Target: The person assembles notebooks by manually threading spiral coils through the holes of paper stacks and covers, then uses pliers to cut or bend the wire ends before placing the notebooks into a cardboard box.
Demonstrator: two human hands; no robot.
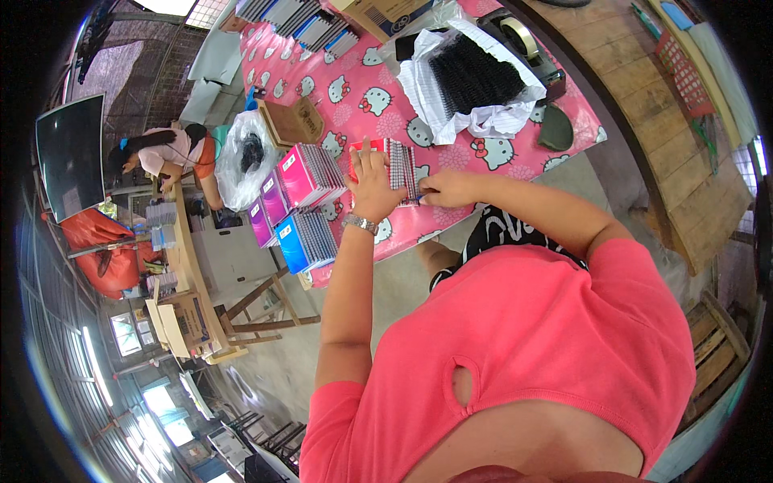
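Note:
A stack of red spiral notebooks (398,167) lies in front of me on the pink table cover, its coil edges toward the right. My left hand (371,189) rests on its left side, fingers stretched over the red covers and thumb toward the coils. At the stack's near right corner, my right hand (451,190) is closed in a pinch. A small dark-blue tip (414,200) shows at those fingers, too small to name. Beside my left hand stand stacks of pink notebooks (302,175), purple notebooks (272,198) and blue notebooks (298,243).
Black coils (475,72) lie on crumpled white paper (423,101) at the far right, near a tape roll (519,38). A cardboard box (294,121) and a clear plastic bag (240,173) are at left. Another person (173,153) bends beside a wooden bench (191,266).

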